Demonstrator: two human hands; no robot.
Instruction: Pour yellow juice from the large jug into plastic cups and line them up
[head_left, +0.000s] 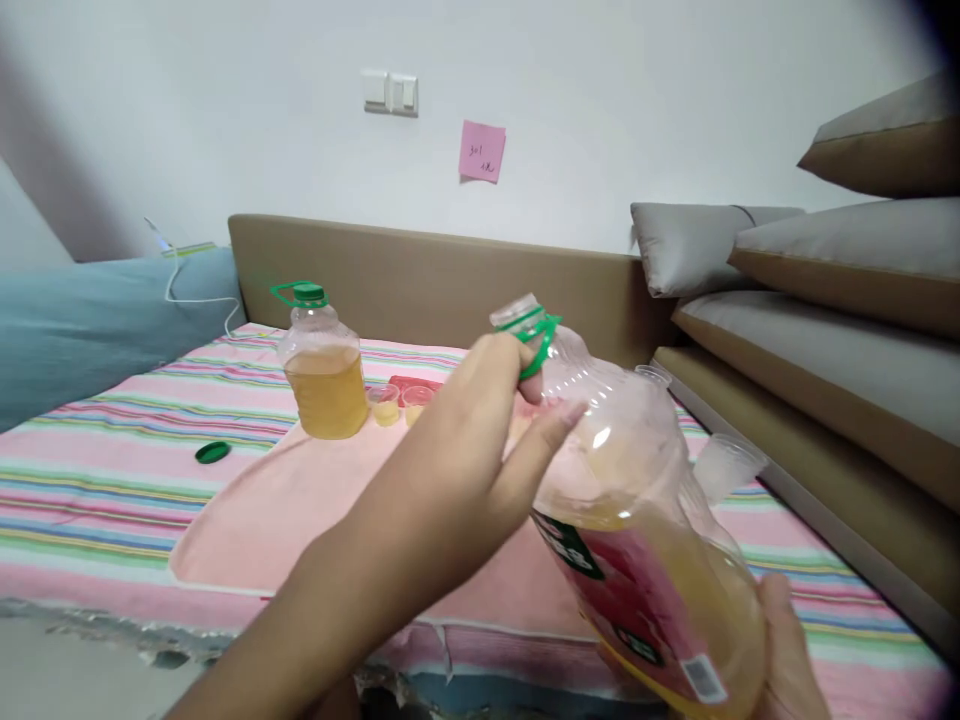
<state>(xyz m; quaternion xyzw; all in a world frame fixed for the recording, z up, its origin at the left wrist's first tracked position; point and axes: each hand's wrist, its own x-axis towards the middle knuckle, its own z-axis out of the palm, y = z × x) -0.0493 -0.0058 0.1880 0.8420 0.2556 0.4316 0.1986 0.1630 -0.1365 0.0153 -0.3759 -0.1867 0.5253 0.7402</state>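
Note:
A large clear plastic juice bottle point(622, 450) with a red label is tilted, its uncapped mouth toward the upper left and yellowish liquid low inside. My left hand point(480, 430) is closed round its neck by the green handle ring point(541, 345). My right hand point(791, 655) grips the base, its fingers partly hidden behind the bottle. A second juice bottle point(326, 385), capped in green, stands upright on the pink cloth point(262, 530). Beside it are two small clear cups, one nearer cup point(385, 405) holding some yellow liquid; my left forearm and hand partly cover the other cup point(415, 402).
A loose green cap point(213, 453) lies on the striped sheet point(97, 500) at left. Clear stacked cups point(727, 465) lie tipped at right, near another small cup point(654, 376). Grey-brown cushions point(840, 340) are piled at right; a brown headboard point(435, 285) stands behind.

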